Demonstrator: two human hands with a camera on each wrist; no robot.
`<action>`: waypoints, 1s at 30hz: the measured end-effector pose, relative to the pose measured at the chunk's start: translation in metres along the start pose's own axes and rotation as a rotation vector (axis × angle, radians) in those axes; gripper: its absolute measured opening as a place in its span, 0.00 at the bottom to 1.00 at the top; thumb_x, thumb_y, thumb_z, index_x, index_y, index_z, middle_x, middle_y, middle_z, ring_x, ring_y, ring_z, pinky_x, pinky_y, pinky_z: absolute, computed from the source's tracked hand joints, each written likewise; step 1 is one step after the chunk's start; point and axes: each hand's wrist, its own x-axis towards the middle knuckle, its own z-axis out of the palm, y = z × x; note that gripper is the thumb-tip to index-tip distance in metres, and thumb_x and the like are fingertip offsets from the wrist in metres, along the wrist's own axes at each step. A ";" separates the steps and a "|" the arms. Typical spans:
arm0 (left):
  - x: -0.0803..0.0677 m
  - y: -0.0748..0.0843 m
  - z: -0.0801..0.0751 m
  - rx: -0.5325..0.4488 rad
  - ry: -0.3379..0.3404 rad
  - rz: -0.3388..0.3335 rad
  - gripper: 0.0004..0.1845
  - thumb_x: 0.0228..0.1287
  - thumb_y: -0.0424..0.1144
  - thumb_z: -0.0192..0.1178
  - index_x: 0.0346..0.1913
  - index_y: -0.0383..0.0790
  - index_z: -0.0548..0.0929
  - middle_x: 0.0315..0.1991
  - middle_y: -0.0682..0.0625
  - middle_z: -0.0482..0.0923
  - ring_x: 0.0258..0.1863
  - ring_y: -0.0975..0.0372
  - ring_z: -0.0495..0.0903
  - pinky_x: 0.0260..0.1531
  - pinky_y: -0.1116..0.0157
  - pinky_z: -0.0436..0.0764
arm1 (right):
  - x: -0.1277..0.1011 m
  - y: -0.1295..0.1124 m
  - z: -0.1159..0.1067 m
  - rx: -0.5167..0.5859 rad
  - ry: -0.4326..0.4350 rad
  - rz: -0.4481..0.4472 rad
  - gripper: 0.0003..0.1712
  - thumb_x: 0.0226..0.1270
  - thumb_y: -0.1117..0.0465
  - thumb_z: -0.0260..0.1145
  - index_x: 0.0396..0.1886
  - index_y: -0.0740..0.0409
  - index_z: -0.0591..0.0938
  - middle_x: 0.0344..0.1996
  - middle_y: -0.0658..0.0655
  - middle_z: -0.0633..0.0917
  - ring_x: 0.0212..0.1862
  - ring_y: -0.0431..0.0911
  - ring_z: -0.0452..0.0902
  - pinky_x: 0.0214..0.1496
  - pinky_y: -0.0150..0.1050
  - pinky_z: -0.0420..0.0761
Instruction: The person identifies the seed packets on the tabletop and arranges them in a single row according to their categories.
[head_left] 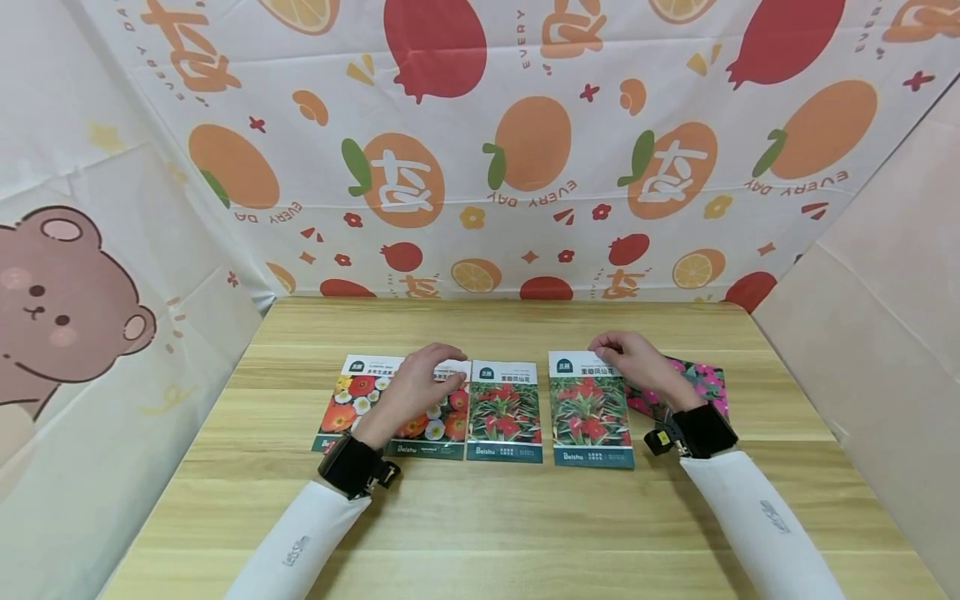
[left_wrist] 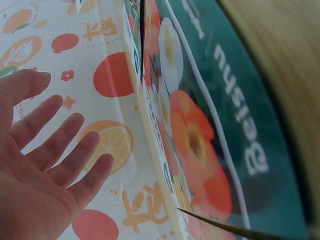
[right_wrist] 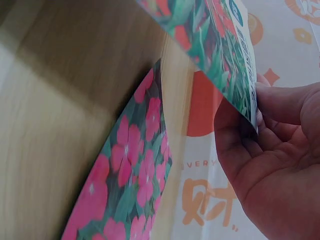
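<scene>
In the head view, my right hand [head_left: 637,362] pinches the upper right corner of a seed packet [head_left: 588,412] with red flowers. The right wrist view shows that packet [right_wrist: 220,50] tilted, its corner between thumb and curled fingers of the hand [right_wrist: 280,155]. My left hand [head_left: 412,387] is above two seed packets with orange and white poppies, the left one [head_left: 337,417] and the right one [head_left: 431,446], partly covering both. Its fingers are spread and hold nothing in the left wrist view. A matching red-flower packet [head_left: 504,417] lies just right of the poppy packets.
A packet with pink flowers [head_left: 708,379] lies on the wooden table [head_left: 480,533], partly behind my right hand. A fruit-printed cloth [head_left: 480,242] hangs along the table's back edge. Pale sheets stand at both sides, the left one with a printed bear [head_left: 63,292].
</scene>
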 end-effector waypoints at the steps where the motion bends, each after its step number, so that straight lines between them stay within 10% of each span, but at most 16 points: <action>1: 0.000 0.001 0.001 -0.002 0.002 0.009 0.17 0.71 0.40 0.68 0.58 0.38 0.85 0.61 0.43 0.81 0.62 0.49 0.79 0.63 0.48 0.78 | 0.002 0.000 0.001 -0.001 0.004 0.000 0.14 0.84 0.65 0.52 0.58 0.63 0.81 0.43 0.59 0.83 0.39 0.51 0.71 0.43 0.43 0.73; 15: 0.002 0.031 0.014 0.000 -0.105 0.116 0.17 0.73 0.38 0.66 0.60 0.38 0.84 0.62 0.44 0.80 0.63 0.51 0.78 0.61 0.52 0.79 | 0.017 0.007 0.018 -0.016 0.047 0.022 0.13 0.82 0.67 0.55 0.53 0.64 0.85 0.46 0.62 0.85 0.40 0.51 0.75 0.44 0.44 0.76; 23: 0.009 0.046 0.040 0.286 -0.344 0.375 0.21 0.75 0.43 0.64 0.67 0.41 0.81 0.69 0.45 0.75 0.69 0.54 0.73 0.69 0.56 0.73 | 0.021 0.008 0.025 -0.077 0.042 0.007 0.12 0.81 0.67 0.58 0.52 0.63 0.86 0.45 0.61 0.86 0.41 0.50 0.78 0.45 0.45 0.78; 30: 0.017 0.057 0.055 0.441 -0.539 0.429 0.25 0.76 0.51 0.62 0.72 0.54 0.77 0.78 0.50 0.65 0.78 0.48 0.61 0.71 0.42 0.68 | 0.024 0.006 0.028 -0.126 0.038 0.005 0.10 0.80 0.67 0.59 0.49 0.60 0.87 0.44 0.59 0.86 0.40 0.49 0.78 0.45 0.45 0.79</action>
